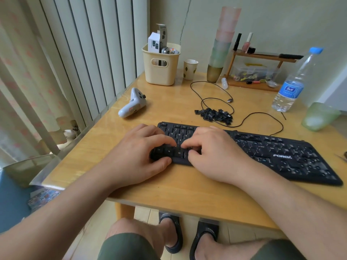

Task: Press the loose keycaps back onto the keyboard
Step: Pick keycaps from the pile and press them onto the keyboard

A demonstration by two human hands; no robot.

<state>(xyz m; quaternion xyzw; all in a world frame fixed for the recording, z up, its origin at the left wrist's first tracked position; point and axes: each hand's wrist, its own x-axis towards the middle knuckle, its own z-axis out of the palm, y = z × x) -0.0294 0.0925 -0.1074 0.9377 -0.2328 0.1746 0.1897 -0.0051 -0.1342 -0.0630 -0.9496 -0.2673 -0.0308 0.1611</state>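
I take the black keyboard (262, 152) as my landmark; it lies slanted across the wooden table (169, 188), its left end nearest me. My left hand (139, 156) rests on that left end, fingers curled down over the keys near the bottom-left corner and the thumb lying along the front edge; I cannot tell whether it pinches a keycap or only presses. My right hand (212, 152) sits just right of it, touching the keyboard, fingers bent with the tips on the lower letter rows; whether anything is held under them is hidden from me. Just behind the keyboard, beyond its left half, lies the pile of loose keycaps (216, 115), apart from both hands, with the keyboard's thin black cable (210, 92) looping around and past it. Behind and left of the keyboard lies a white handheld controller (132, 104). Farther back stand a cream basket (160, 66), a paper cup (190, 69) and a stack of tinted cups (223, 45). Behind the keyboard's right end stands a water bottle (294, 81).
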